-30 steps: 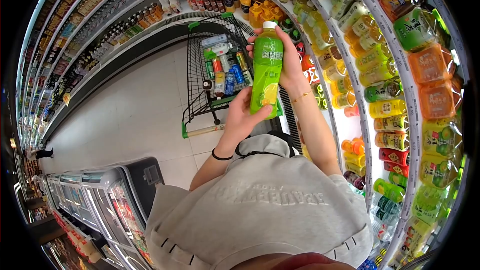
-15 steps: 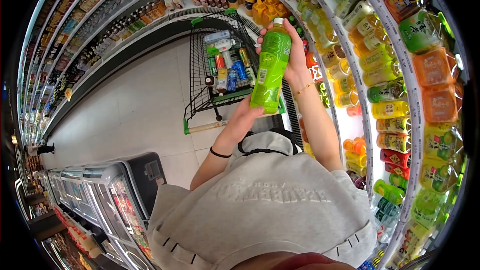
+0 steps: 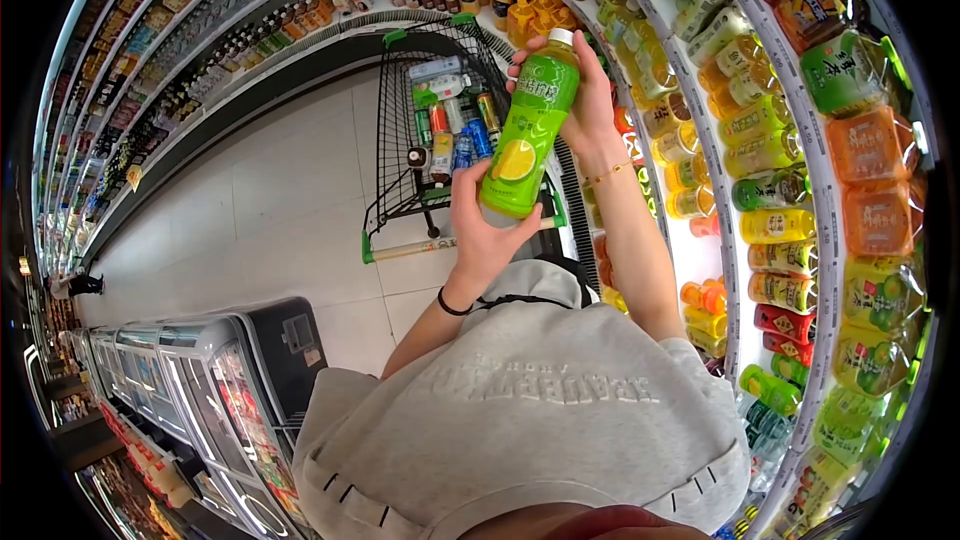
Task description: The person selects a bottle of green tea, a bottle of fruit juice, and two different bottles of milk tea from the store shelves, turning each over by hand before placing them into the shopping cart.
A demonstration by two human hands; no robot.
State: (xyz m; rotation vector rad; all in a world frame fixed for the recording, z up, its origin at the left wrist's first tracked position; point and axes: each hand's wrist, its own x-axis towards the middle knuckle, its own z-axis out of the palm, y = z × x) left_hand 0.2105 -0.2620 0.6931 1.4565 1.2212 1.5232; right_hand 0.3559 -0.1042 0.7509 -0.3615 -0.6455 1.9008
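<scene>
In the head view, a green bottle [image 3: 525, 130] is held in the air with both hands, tilted, its white cap up and away from the person, over the near end of the cart [image 3: 400, 140]. The left hand [image 3: 483, 230] is closed round the bottle's base from below, and the right hand [image 3: 590, 100] is wrapped behind its neck and shoulder; both grips are shut on the bottle. Cans and packs are seen in the cart. Drink shelves [image 3: 722, 202] stand just beside the right arm, and a freezer [image 3: 290, 340] lies to the left. If either grip were loosened, the smooth, tilted bottle could slip and drop onto the cans or the floor. The shelved bottles could be knocked by the right elbow.
</scene>
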